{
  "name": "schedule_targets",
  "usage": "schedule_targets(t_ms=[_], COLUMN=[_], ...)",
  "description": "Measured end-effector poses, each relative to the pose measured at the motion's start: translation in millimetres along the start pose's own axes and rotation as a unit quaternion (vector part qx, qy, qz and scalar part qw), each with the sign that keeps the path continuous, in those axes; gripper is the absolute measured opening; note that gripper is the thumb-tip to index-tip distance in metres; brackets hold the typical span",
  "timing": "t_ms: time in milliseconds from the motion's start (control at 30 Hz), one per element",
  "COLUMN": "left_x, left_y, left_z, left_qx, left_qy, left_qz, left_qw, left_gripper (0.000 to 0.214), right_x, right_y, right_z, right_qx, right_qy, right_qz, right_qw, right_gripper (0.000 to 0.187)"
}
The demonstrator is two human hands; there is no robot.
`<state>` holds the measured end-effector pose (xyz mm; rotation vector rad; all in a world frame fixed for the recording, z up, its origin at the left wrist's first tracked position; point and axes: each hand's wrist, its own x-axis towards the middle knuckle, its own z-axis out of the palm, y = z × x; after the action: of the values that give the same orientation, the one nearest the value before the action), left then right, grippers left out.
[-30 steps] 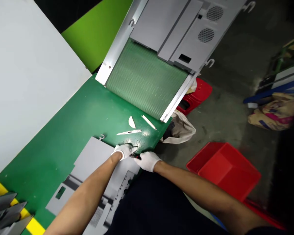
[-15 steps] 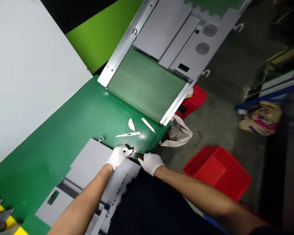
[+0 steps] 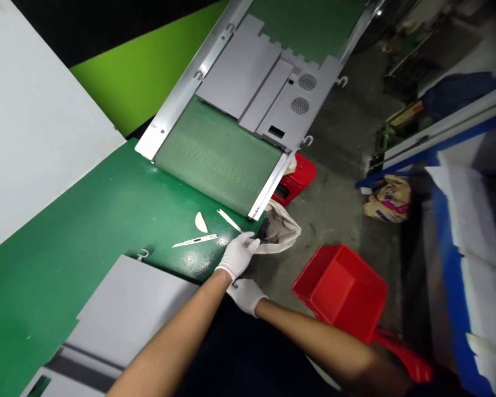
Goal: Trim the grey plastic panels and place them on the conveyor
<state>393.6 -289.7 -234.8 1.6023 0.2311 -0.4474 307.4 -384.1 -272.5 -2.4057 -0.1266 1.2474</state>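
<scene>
glossy green panel (image 3: 86, 286) under gloved l hand (image 3: 237, 255), r hand (image 3: 246, 295) near

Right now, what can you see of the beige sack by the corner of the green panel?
A crumpled beige sack, cloth or thin plastic (can't tell which), lies on the concrete floor against the corner of the green panel. Its bunched folds surround dark material near the panel edge. The fingertips of the white-gloved left hand reach that spot; contact is unclear.
</scene>
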Motion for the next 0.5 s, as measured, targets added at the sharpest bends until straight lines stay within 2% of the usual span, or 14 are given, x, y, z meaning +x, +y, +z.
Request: schedule_targets(t_ms=[33, 67, 133, 200, 233, 267, 300, 367, 433, 500], left_x=[2.2, 2.4, -2.7, -14.2, -21.9, -30.4, -39.2, -55.8, -67.9, -74.8], left_y=[3.8, 5.7, 3.4, -7.6, -16.0, -25.6, -36.1, -57.1, -74.5, -85.6], left_z=[-7.0, -22.5, -74.8, -142.2, -175.5, -205.7, -231.6, -268.0, -286.1, -293.0], left_qx=[0.009, 0.038, 0.144, 0.277, 0.323, 0.352, 0.354, 0.32, 0.276, 0.241], left_qy=[0.029, 0.069, 0.165, 0.309, 0.362, 0.385, 0.379, 0.331, 0.295, 0.295], left_qz=[0.016, 0.028, 0.034, -0.016, -0.068, -0.122, -0.17, -0.23, -0.239, -0.221], left_qw=[0.999, 0.996, 0.975, 0.91, 0.871, 0.844, 0.838, 0.857, 0.883, 0.898], left_gripper=[0.04, 0.04, 0.038, 0.036, 0.038, 0.04, 0.04, 0.042, 0.048, 0.055], right_x=[-0.9, -1.7, -2.5, -0.7, 1.7, 5.4, 10.3, 23.4, 38.8, 54.3], right_y=[0.6, 0.6, -1.7, -8.3, -13.8, -21.1, -30.5, -55.6, -87.5, -121.7], right_z=[-1.5, -4.1, -11.2, -18.1, -20.6, -21.9, -22.1, -18.7, -11.7, -3.4], right_qx=[0.009, 0.019, 0.044, 0.058, 0.055, 0.047, 0.038, 0.016, -0.013, -0.052], right_qy=[0.001, 0.001, -0.004, -0.009, -0.01, -0.012, -0.015, -0.02, -0.025, -0.032], right_qz=[0.008, 0.018, 0.027, 0.011, -0.004, -0.021, -0.04, -0.077, -0.114, -0.141], right_qw=[1.0, 1.0, 0.999, 0.998, 0.998, 0.999, 0.998, 0.997, 0.993, 0.988], right_gripper=[0.062, 0.062, 0.063, 0.061, 0.059, 0.058, 0.058, 0.058, 0.061, 0.066])
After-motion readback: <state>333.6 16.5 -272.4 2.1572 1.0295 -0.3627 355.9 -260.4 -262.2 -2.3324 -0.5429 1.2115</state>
